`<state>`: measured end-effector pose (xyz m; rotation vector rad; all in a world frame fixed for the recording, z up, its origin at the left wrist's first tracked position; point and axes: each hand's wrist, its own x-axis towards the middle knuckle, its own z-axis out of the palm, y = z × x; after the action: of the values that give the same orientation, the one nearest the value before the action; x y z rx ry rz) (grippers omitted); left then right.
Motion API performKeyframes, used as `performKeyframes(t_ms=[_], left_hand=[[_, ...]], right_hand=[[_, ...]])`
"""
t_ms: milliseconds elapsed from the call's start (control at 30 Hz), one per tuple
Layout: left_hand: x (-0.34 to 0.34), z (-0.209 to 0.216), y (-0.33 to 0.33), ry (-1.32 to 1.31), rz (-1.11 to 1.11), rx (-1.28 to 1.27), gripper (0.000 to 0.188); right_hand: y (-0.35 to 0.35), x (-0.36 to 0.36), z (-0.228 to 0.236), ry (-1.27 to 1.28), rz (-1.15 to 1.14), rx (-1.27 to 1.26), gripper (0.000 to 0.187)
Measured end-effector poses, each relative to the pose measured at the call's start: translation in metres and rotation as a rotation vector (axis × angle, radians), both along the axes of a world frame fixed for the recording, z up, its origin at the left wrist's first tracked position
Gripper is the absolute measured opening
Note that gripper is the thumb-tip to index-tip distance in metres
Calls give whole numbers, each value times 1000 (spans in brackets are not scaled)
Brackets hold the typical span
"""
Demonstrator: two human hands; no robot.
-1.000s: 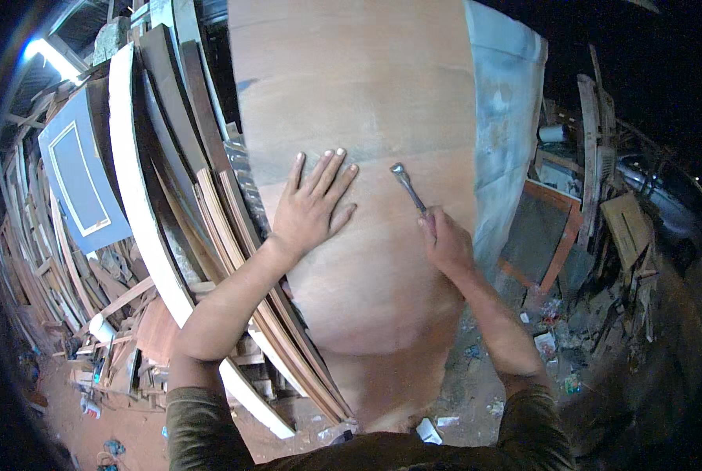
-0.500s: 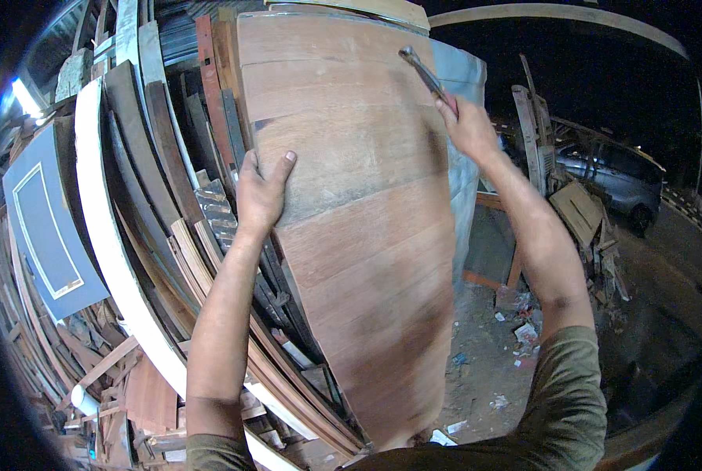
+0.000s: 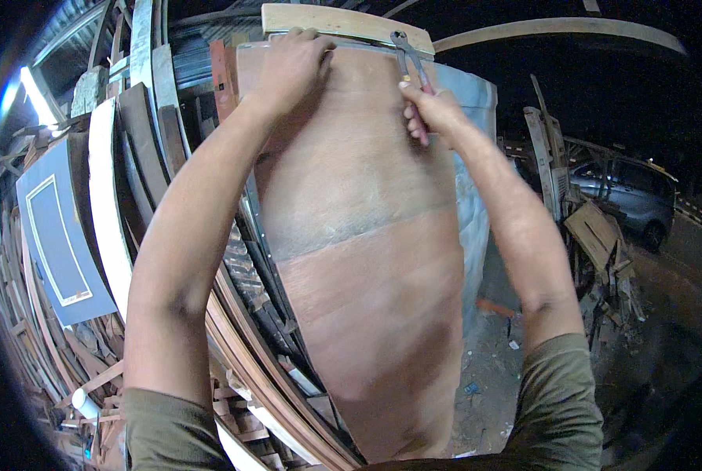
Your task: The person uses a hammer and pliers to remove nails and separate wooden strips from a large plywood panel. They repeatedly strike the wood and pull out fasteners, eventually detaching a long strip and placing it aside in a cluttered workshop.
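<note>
A tall brown wooden panel (image 3: 367, 275), upright and leaning away from me, fills the middle of the view. My left hand (image 3: 297, 67) reaches up to its top edge, the fingers curled over it near the left corner. In my right hand (image 3: 436, 114) is a pair of pincers (image 3: 406, 59), the fingers wrapped round the reddish handles. The pincers' metal head points up, close to the panel's upper right edge, with its handles a little spread. I cannot tell whether the head touches the panel.
A pale wooden plank (image 3: 343, 20) lies behind the panel's top. Blue-grey sheeting (image 3: 477, 102) stands along its right side. Long timbers and a blue framed board (image 3: 60, 235) lean at the left. Scrap wood (image 3: 594, 228) and a parked car (image 3: 626, 184) are at the right.
My left hand has moved up from the panel's left edge to its top edge. The pincers have shifted slightly, their handles now visibly spread, and my right hand has moved down and left.
</note>
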<state>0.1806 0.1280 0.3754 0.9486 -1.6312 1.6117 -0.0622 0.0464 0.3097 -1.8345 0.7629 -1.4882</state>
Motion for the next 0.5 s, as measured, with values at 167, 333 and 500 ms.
performKeyframes(t_ms=[167,333,500], left_hand=[[-42,64,-69,-24,179,18,25],[-57,70,-99,-72,375,84,24],[-62,85,-115,-108,427,143,20]], right_hand=[[-43,34,-36,-317,211,44,32],[-47,41,-76,-355,291,63,36],[-58,42,-79,-439,367,14,39]])
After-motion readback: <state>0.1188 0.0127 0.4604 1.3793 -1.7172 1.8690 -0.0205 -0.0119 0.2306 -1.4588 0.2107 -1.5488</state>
